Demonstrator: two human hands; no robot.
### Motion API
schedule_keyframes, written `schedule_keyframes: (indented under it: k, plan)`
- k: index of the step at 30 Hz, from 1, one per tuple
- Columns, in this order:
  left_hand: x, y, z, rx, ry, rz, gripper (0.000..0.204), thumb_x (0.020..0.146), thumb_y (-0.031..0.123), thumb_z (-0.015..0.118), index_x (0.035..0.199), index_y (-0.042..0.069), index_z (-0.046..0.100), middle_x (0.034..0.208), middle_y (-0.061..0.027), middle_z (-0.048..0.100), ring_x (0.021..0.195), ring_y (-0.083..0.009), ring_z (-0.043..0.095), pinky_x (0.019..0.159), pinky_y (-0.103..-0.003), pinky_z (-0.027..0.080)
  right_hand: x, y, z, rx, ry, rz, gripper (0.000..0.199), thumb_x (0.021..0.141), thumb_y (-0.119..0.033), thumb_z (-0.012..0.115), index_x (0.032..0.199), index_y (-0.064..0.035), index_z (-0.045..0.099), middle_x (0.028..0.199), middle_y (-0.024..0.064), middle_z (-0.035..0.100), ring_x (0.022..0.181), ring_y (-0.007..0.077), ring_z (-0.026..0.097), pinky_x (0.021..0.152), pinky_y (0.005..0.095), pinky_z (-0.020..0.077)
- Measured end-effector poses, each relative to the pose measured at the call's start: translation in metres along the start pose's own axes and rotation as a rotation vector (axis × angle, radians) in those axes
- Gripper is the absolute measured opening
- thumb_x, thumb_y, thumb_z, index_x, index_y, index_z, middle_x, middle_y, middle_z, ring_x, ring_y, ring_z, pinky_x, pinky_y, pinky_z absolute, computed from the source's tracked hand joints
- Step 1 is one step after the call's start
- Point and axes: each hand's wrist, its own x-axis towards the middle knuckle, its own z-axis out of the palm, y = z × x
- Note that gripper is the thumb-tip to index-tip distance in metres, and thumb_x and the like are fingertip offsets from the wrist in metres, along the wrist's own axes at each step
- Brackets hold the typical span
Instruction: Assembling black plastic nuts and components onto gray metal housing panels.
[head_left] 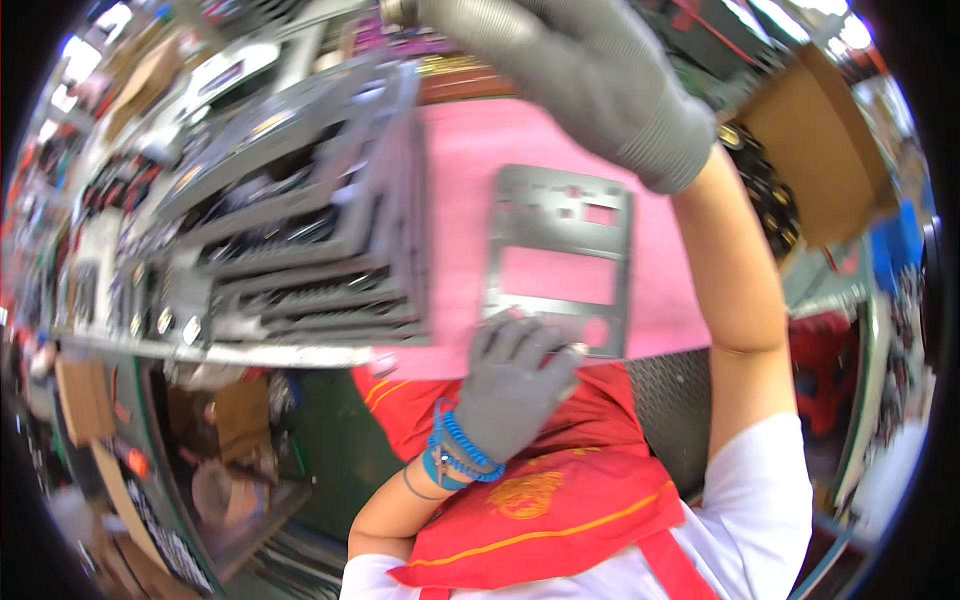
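A flat grey metal panel (560,232) with rectangular and round cut-outs lies on a pink mat (460,190). My left hand (518,385), in a grey glove, rests on the panel's near edge with the fingers extended over it and the thumb apart. High above the mat's far end, my right hand (590,75) reaches forward and left in a matching glove. One of its fingers points left to the picture's top edge, near a purple and gold item (400,42). The remaining right fingers are cut off or hidden, so any grip there is unclear.
Stacked grey metal panels (330,215) stand left of the mat, with more parts beyond. An open cardboard box (825,150) sits at the right beside dark parts with gold-coloured pieces (765,190). Below the table's left side are shelves (250,520) with boxes.
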Motion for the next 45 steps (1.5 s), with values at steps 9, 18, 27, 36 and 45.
schedule_keyframes:
  k: [9, 18, 27, 36, 45]
  plan:
    - [0.014, -0.007, 0.007, -0.043, -0.099, 0.051, 0.021, 0.073, 0.017, 0.076, 0.093, 0.013, 0.069, 0.086, -0.0034, 0.060, 0.088, -0.0277, 0.057, 0.088, -0.044, 0.041, -0.190, 0.079, -0.118, -1.006, 0.170, 0.691, 0.038, 0.089, -0.012, 0.055, 0.126, -0.0111, 0.057, 0.129, 0.0132, 0.059, 0.118, 0.0326, 0.056, 0.100, 0.0431, 0.0448]
    - [0.010, 0.023, -0.006, 0.021, -0.127, 0.052, 0.016, 0.077, 0.014, 0.071, 0.092, 0.014, 0.066, 0.082, -0.0023, 0.058, 0.083, -0.0254, 0.058, 0.087, -0.044, 0.041, -0.205, 0.111, -0.146, -0.842, 0.276, 0.924, 0.057, 0.086, -0.032, 0.067, 0.138, -0.0173, 0.049, 0.126, 0.0145, 0.062, 0.114, 0.0336, 0.060, 0.099, 0.0414, 0.0460]
    - [0.010, 0.032, -0.016, -0.191, 0.049, -0.071, 0.033, 0.079, 0.019, 0.077, 0.109, 0.009, 0.068, 0.107, -0.0128, 0.063, 0.092, -0.0294, 0.062, 0.074, -0.037, 0.051, -0.207, -0.013, -0.034, 0.434, 0.048, 0.493, 0.061, 0.071, 0.013, 0.068, 0.128, -0.0016, 0.050, 0.125, 0.0099, 0.050, 0.113, 0.0185, 0.056, 0.100, 0.0335, 0.0462]
    - [-0.003, 0.028, -0.014, -0.482, 0.373, -0.001, 0.039, 0.077, 0.014, 0.081, 0.112, 0.008, 0.066, 0.117, -0.0171, 0.058, 0.096, -0.0278, 0.066, 0.079, -0.035, 0.056, -0.199, -0.040, -0.002, 1.103, -0.021, 0.841, 0.044, 0.084, -0.003, 0.071, 0.125, -0.0004, 0.054, 0.109, 0.0050, 0.062, 0.092, 0.0079, 0.059, 0.078, 0.0247, 0.0504]
    - [-0.019, 0.028, 0.000, -0.751, 0.499, -0.157, 0.035, 0.076, 0.009, 0.082, 0.104, 0.006, 0.061, 0.121, -0.0268, 0.061, 0.099, -0.0269, 0.066, 0.079, -0.034, 0.055, -0.207, -0.067, 0.056, 0.910, 0.318, 0.583, 0.031, 0.090, -0.007, 0.065, 0.117, 0.0048, 0.057, 0.103, 0.0077, 0.062, 0.091, 0.0132, 0.060, 0.083, 0.0280, 0.0484]
